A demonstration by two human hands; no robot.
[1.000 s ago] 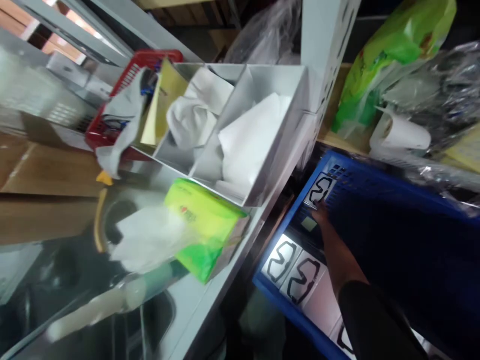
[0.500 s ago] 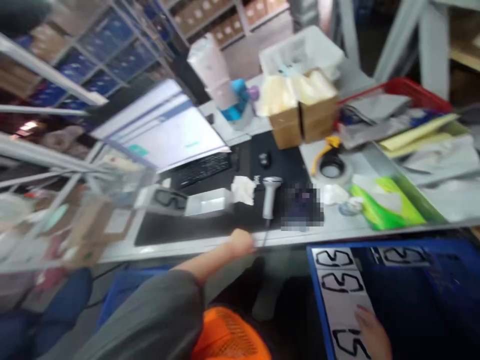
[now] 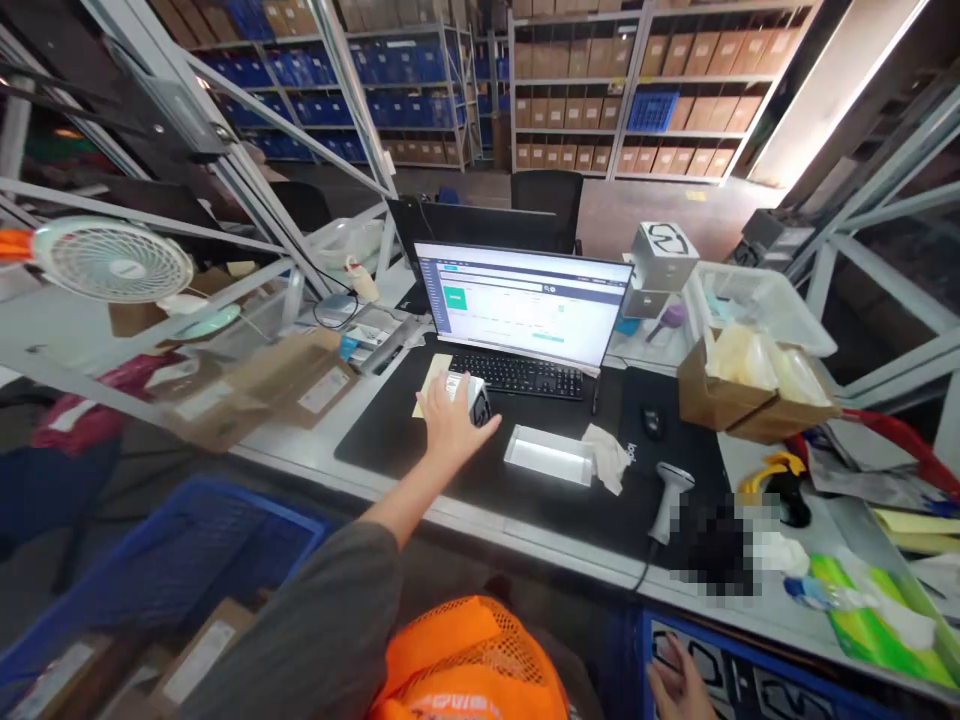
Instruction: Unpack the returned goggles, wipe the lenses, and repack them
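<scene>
My left hand (image 3: pixel 452 428) reaches out over the black desk mat (image 3: pixel 390 440) and closes around a small white labelled box (image 3: pixel 471 393) just in front of the keyboard (image 3: pixel 525 375). A tan envelope (image 3: pixel 429 385) lies under that box. My right hand (image 3: pixel 673 685) is low at the bottom edge, fingers loosely apart, resting on white boxes with black logos (image 3: pixel 780 690) inside a blue crate (image 3: pixel 637 640). Only part of this hand shows.
A lit monitor (image 3: pixel 525 305) stands behind the keyboard. On the mat lie a white tray (image 3: pixel 547 455), crumpled tissue (image 3: pixel 607 455), mouse (image 3: pixel 651 422) and barcode scanner (image 3: pixel 667 495). A cardboard box of bags (image 3: pixel 750 395) sits right, a fan (image 3: pixel 112 260) left, another blue crate (image 3: pixel 187 560) lower left.
The view swung from the blue crate up to the desk. My left hand moved from the desk edge forward onto the small box. My right hand stayed in the blue crate.
</scene>
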